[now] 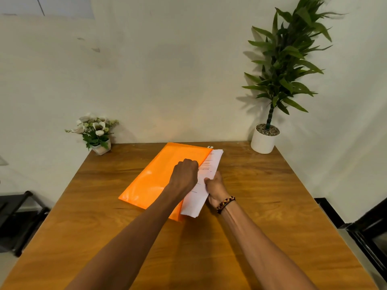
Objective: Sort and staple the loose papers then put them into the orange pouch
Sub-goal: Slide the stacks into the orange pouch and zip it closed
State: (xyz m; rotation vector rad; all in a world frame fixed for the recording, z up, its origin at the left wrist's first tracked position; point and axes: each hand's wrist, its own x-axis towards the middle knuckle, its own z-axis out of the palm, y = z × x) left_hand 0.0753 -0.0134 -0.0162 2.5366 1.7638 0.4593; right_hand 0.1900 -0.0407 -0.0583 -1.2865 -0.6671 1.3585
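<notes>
Glossy orange pouch point(159, 181) lies flat on the woodgrain counter point(272, 195); left hand point(186, 176) grips its edge; right hand point(215, 190) pinches the white papers point(206, 170).

The near half of the table point(272, 237) lies bare on either side of the two forearms, giving open passage left and right. The orange pouch point(159, 181) and papers point(206, 185) fill the middle. At the far corners stand a flower pot point(101, 147) and a tall potted plant point(264, 139), with the wall close behind them.
</notes>
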